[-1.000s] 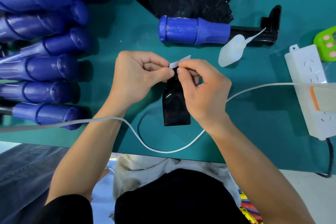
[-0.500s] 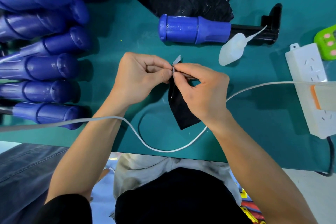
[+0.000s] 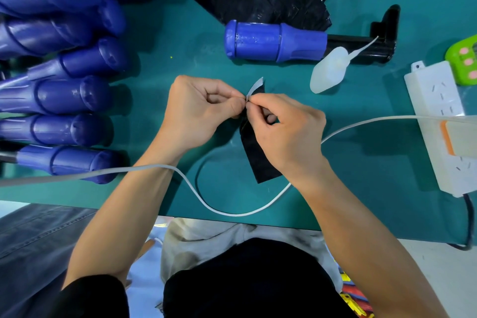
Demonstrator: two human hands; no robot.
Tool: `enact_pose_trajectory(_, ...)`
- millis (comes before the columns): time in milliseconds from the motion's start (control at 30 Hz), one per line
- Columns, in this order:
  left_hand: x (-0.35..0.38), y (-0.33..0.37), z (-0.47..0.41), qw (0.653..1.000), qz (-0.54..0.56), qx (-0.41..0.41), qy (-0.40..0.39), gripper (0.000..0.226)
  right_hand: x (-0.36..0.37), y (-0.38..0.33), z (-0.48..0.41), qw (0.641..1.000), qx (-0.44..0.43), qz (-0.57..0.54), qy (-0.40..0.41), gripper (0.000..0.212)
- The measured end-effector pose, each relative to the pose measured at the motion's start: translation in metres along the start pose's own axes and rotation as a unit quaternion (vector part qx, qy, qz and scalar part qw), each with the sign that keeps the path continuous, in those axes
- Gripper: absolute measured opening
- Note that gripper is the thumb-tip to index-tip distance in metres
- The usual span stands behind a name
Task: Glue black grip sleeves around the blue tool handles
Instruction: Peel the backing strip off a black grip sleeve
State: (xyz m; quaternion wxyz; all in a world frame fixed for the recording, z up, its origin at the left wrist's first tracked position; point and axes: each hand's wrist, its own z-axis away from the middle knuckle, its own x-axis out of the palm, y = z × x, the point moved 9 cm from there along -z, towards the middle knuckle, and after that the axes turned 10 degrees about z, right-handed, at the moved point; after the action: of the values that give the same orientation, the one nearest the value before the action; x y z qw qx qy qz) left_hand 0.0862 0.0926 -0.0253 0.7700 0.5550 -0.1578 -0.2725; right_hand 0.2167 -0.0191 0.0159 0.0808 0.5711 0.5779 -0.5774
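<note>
Black sleeve [image 3: 260, 162], hands [image 3: 198, 111] [image 3: 286, 131] fingertip-to-fingertip

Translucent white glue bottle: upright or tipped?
Tipped: translucent white glue bottle lies flat on the teal mat, nozzle over the tool's black shaft.

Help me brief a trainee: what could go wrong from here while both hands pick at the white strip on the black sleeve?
The left hand and right hand pinch only the top of the black sleeve by the white strip; the strip could slip or tear.
The sleeve's free end hangs near the white cable and might snag.
The glue bottle lies on its side, nozzle on the tool's black shaft; it may leak.
</note>
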Motion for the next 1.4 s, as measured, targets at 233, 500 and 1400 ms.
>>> enact_pose_trajectory(233,0.002,-0.001,0.002,1.0,-0.006,-0.008,-0.003,0.014,-0.001,-0.008,-0.002,0.998,-0.063,0.019,0.001,0.026)
enact_pose_trajectory(500,0.005,-0.003,0.002,1.0,0.006,-0.011,-0.007,0.011,-0.001,-0.008,-0.002,0.999,-0.045,0.013,0.004,0.025)
enact_pose_trajectory(1400,0.007,-0.004,0.001,0.999,0.023,-0.032,-0.011,0.021,0.013,0.011,-0.006,0.975,0.073,-0.17,-0.126,0.012)
